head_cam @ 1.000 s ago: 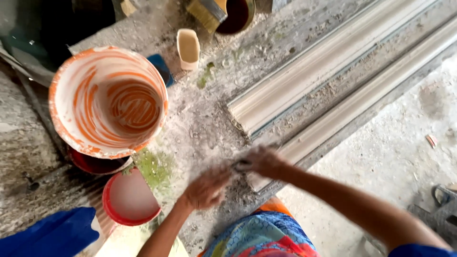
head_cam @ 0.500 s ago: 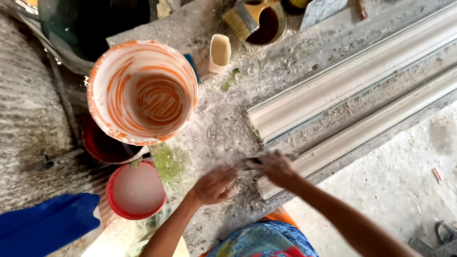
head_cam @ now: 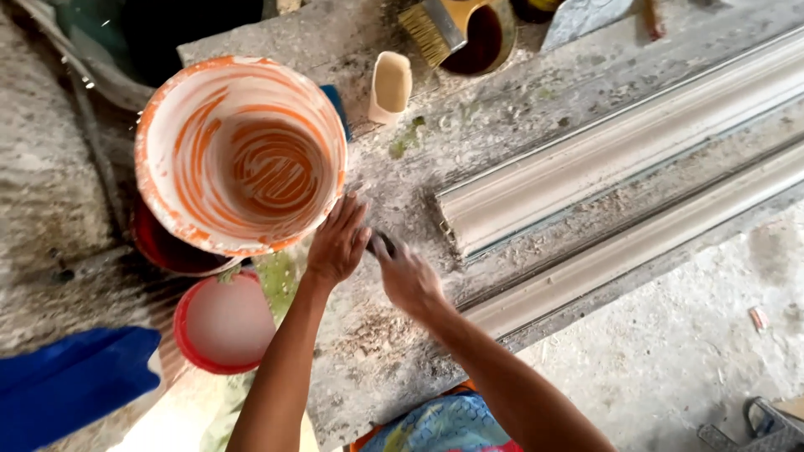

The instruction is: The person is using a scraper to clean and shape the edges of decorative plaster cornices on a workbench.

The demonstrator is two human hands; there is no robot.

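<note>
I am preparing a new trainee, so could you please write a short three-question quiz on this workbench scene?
1. True or false: the large orange-streaked bucket is full to the brim.
2. Which lies nearest the paintbrush: A) the small cream cup, B) the red-rimmed bowl, C) the blue cloth?
3. Where does the left hand rest?

Key
1. False: only swirled orange streaks coat its inside.
2. A.
3. On the dusty bench beside the bucket's rim, close to the right hand, which grips a small dark thing too blurred to name, near the end of the pale moulding.
</note>
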